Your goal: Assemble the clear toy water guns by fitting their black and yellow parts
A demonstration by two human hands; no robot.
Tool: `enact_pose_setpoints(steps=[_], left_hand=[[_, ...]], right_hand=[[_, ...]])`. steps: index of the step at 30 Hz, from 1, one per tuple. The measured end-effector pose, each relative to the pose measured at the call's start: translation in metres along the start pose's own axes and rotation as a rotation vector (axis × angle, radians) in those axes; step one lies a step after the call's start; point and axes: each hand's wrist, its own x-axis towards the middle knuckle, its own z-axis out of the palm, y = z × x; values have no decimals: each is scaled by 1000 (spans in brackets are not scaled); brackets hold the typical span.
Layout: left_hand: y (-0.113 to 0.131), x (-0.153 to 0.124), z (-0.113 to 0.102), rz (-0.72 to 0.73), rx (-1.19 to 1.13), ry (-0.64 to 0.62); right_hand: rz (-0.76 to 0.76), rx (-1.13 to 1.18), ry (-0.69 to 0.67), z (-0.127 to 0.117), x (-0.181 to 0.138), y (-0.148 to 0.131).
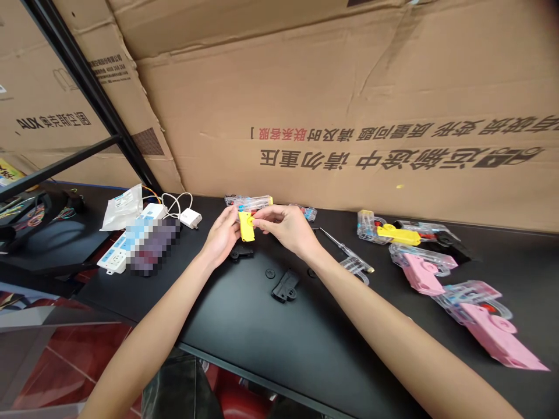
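Observation:
Between my two hands is a yellow plastic toy-gun part [247,227]. My left hand [222,237] grips its left side, with the fingers partly hidden behind it. The thumb and fingers of my right hand [286,228] pinch at its upper right edge. Just behind the hands shows a clear plastic toy gun body [250,201]; I cannot tell whether it is joined to the yellow part. Below my hands lie a black plastic piece [241,252], a black grip-shaped part [286,285] and a small black disc [270,273].
Right of my hands are a screwdriver [343,247], a clear toy gun with a yellow grip [397,234] and two with pink grips, one nearer [493,334]. A power strip [117,256], white adapter [190,218] and plastic bag [124,208] lie left. Cardboard [349,87] backs the table.

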Motion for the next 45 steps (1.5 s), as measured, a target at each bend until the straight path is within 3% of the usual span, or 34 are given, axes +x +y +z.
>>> enact_pose_setpoints(steps=[10, 17, 20, 25, 27, 31, 34, 39, 45], left_hand=[[1, -3, -1, 160, 249, 23], [11, -2, -2, 160, 127, 13], [22, 5, -13, 166, 22, -6], [32, 16, -32, 136, -50, 62], [32, 16, -33, 121, -49, 80], [29, 12, -26, 128, -6, 109], [27, 9, -22, 150, 21, 109], [26, 10, -22, 133, 36, 73], [26, 9, -20, 57, 55, -10]], right_hand=[[-115, -183, 95, 6, -5, -4], [-20, -75, 208, 10, -4, 1], [-60, -160, 121, 16, -9, 4], [-454, -634, -391, 38, -27, 11], [-518, -763, -490, 42, -30, 16], [-434, -952, -382, 38, -28, 22], [-476, -999, -315, 41, -28, 21], [-636, -968, -428, 64, -36, 25], [-610, -885, -506, 58, -32, 29]])
